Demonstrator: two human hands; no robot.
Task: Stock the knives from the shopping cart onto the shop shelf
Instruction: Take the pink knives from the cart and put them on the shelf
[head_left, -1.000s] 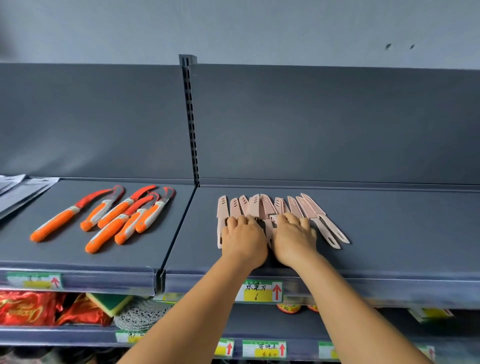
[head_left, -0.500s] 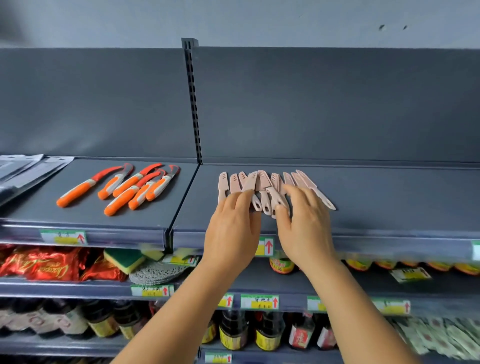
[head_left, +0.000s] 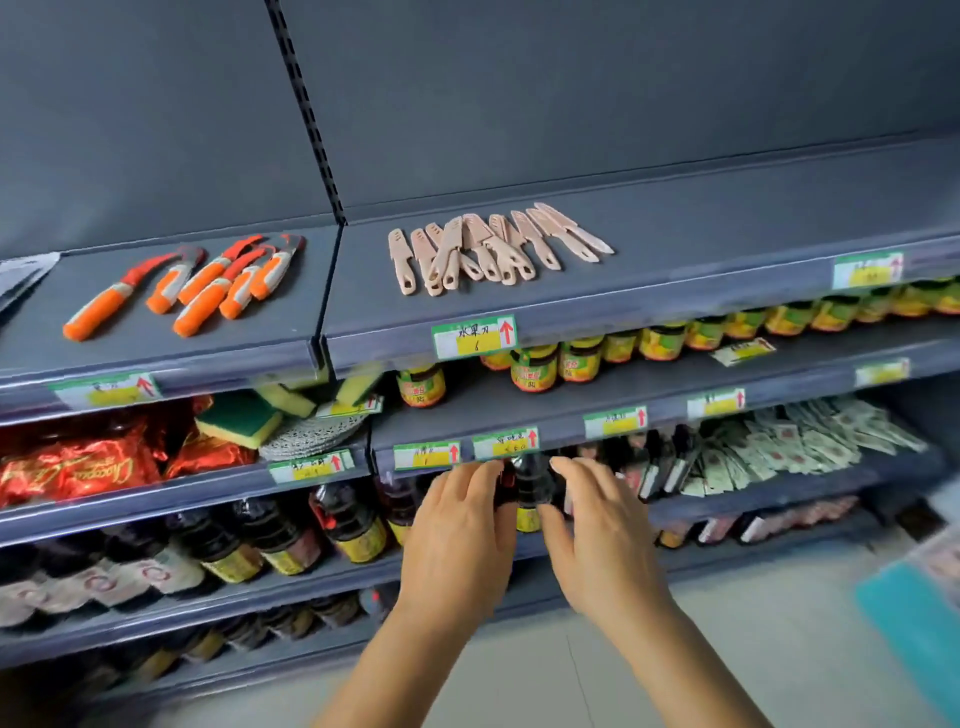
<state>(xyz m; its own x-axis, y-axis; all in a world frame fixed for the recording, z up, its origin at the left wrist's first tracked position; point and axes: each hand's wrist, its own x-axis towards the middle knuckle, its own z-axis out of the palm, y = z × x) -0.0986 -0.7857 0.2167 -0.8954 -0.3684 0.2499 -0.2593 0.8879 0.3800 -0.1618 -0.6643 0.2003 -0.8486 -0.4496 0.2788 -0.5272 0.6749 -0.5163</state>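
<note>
Head cam, the only view here: the pink knives (head_left: 485, 249) sit in a loose fan on the top shelf (head_left: 675, 270), right section, handles toward the front edge, some overlapping each other. Orange knives (head_left: 192, 283) lie on the left section of the same shelf, well apart from the pink ones. Both hands are empty and down in front of the lower shelves, near the dark bottles (head_left: 530, 493). Left hand (head_left: 460, 540) has relaxed, straight-ish fingers holding nothing; right hand (head_left: 602, 540) is the same, fingers spread. The cart isn't clearly in view, though there's a blurry teal thing (head_left: 909, 618) at the right edge that I can't identify.

My guess is they're going back for the next batch. To do it well I'd grab knives by the handles, keep the sheaths on, and lay them beside the pink fan without knocking it.
</note>
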